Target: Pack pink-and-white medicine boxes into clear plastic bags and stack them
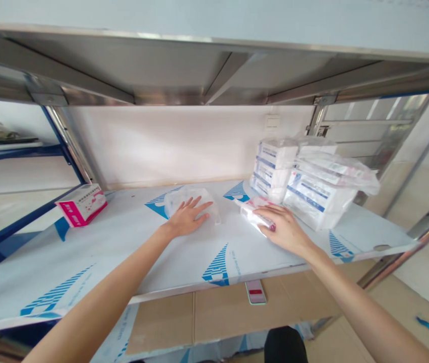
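My left hand (188,218) lies with its fingers spread on a crumpled clear plastic bag (210,205) on the shelf. Reaching over a small white-and-pink box (252,214) in clear plastic wrap, my right hand (284,226) grips it with fingers on top and thumb at the near side. That box rests flat on the shelf, partly covered by the hand. Just beyond it stand stacked white-and-blue boxes (310,194), also wrapped in clear plastic. Apart from both hands, a pink-and-white carton (81,205) sits at the left end.
The film-covered metal shelf (131,252) has a front edge close to me. An upper shelf (161,75) hangs low overhead, with metal posts at both ends. Below, a phone (255,292) lies on cardboard (222,317).
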Motion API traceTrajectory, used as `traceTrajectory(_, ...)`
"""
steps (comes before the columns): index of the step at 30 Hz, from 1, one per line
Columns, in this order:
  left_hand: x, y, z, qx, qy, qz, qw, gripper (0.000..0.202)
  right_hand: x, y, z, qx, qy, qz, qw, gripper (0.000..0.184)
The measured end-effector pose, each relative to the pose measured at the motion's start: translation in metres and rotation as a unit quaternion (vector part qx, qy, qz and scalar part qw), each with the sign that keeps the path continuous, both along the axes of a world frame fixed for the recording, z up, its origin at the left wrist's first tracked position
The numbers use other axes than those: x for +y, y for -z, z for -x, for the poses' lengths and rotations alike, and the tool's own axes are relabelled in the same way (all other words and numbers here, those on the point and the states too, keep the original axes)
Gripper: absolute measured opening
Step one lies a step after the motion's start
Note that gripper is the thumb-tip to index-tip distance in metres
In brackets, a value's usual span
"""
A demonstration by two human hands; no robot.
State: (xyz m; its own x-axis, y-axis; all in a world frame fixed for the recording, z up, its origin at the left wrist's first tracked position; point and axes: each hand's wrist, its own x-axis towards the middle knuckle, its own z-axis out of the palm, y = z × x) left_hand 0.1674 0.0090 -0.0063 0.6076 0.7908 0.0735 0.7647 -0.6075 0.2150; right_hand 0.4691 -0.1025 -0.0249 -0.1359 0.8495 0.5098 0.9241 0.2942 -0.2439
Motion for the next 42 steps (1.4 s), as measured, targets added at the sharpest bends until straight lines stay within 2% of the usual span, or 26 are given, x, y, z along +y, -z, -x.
traceTrajectory(3,-0.010,-0.003,0.008,0.004,-0.022,-0.054,0.998,0.054,0.001,-0.006,-0.001,-0.005,-0.068,0.025,0.997,0.040)
traceTrajectory(6,-0.018,0.000,0.025,0.059,-0.110,-0.048,0.991,0.059,0.001,-0.021,0.006,-0.023,-0.047,0.057,0.997,0.052)
traceTrajectory(8,-0.019,0.005,0.038,0.084,-0.142,-0.021,0.986,0.060,0.006,-0.033,0.023,-0.041,-0.042,0.054,0.997,0.064)
traceTrajectory(9,-0.018,0.007,0.044,0.089,-0.144,-0.009,0.986,0.059,0.010,-0.038,0.035,-0.049,-0.063,0.046,0.996,0.067)
traceTrajectory(11,-0.012,0.011,0.055,0.094,-0.140,0.007,0.986,0.056,0.026,-0.043,0.064,-0.045,-0.130,0.030,0.990,0.059)
traceTrajectory(13,-0.003,0.015,0.062,0.097,-0.139,0.017,0.985,0.054,0.049,-0.040,0.093,-0.050,-0.170,0.092,0.980,0.051)
traceTrajectory(16,0.015,0.018,0.067,0.096,-0.142,0.025,0.985,0.055,0.093,-0.022,0.122,-0.098,-0.106,0.241,0.960,0.069)
traceTrajectory(19,0.035,0.019,0.067,0.093,-0.145,0.031,0.985,0.055,0.128,-0.006,0.134,-0.117,-0.097,0.264,0.952,0.070)
traceTrajectory(21,0.043,0.019,0.066,0.089,-0.148,0.025,0.985,0.054,0.136,-0.005,0.137,-0.122,-0.094,0.247,0.957,0.066)
traceTrajectory(23,0.045,0.017,0.065,0.080,-0.154,0.008,0.985,0.054,0.128,-0.012,0.136,-0.111,-0.098,0.197,0.969,0.064)
traceTrajectory(25,0.039,0.014,0.064,0.067,-0.161,-0.023,0.984,0.054,0.105,-0.025,0.128,-0.079,-0.112,0.122,0.983,0.063)
traceTrajectory(28,0.021,0.010,0.062,0.041,-0.142,-0.109,0.983,0.051,0.060,-0.044,0.094,-0.065,-0.073,0.059,0.993,0.058)
traceTrajectory(30,0.006,0.007,0.056,0.014,-0.092,-0.154,0.984,0.048,0.036,-0.050,0.058,-0.072,0.002,0.079,0.994,0.073)
traceTrajectory(32,-0.008,0.004,0.046,-0.018,-0.022,-0.155,0.987,0.047,0.022,-0.048,0.023,-0.060,0.035,0.136,0.988,0.090)
traceTrajectory(35,-0.027,-0.001,0.025,-0.060,0.063,-0.101,0.991,0.050,0.013,-0.039,-0.013,-0.008,-0.027,0.175,0.984,0.090)
traceTrajectory(37,-0.039,-0.004,0.011,-0.082,0.098,-0.054,0.990,0.053,0.009,-0.035,-0.020,0.023,-0.061,0.172,0.983,0.085)
traceTrajectory(39,-0.050,-0.008,0.003,-0.103,0.129,-0.015,0.986,0.057,0.002,-0.035,-0.017,0.046,-0.106,0.175,0.978,0.085)
traceTrajectory(42,-0.063,-0.013,0.003,-0.155,0.183,0.029,0.971,0.056,-0.007,-0.032,0.001,0.067,-0.210,0.182,0.958,0.090)
